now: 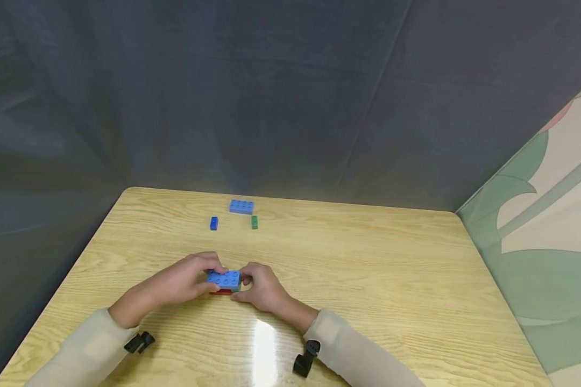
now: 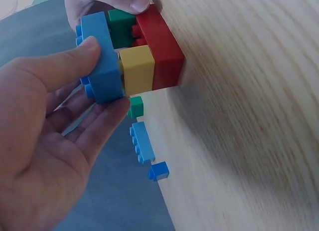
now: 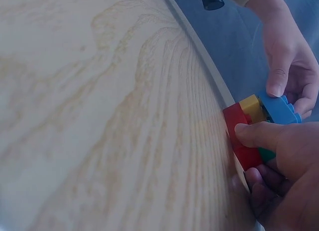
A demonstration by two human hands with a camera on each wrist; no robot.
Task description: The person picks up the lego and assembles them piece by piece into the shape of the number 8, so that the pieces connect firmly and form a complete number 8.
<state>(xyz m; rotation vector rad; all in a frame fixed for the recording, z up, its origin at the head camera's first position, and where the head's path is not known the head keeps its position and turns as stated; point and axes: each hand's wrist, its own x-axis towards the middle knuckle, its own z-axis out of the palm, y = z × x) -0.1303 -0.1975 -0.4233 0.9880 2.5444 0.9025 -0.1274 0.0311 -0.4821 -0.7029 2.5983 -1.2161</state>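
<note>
A small brick stack (image 1: pixel 224 284) stands on the wooden table (image 1: pixel 368 269) near its front middle. It has a red brick (image 2: pixel 162 49) at the bottom, a yellow brick (image 2: pixel 137 69) and a green brick (image 2: pixel 119 26) in the middle, and a blue brick (image 2: pixel 102 66) on top. My left hand (image 1: pixel 212 277) pinches the blue top brick between thumb and fingers. My right hand (image 1: pixel 244 282) grips the stack's other end, with its thumb (image 3: pixel 259 133) pressed on the red brick (image 3: pixel 239 136).
Three loose bricks lie near the table's far edge: a light blue brick (image 1: pixel 241 206), a small blue brick (image 1: pixel 214 223) and a small green brick (image 1: pixel 254 222). A dark curtain (image 1: pixel 271 97) hangs behind the table. A patterned panel (image 1: pixel 552 226) stands at the right.
</note>
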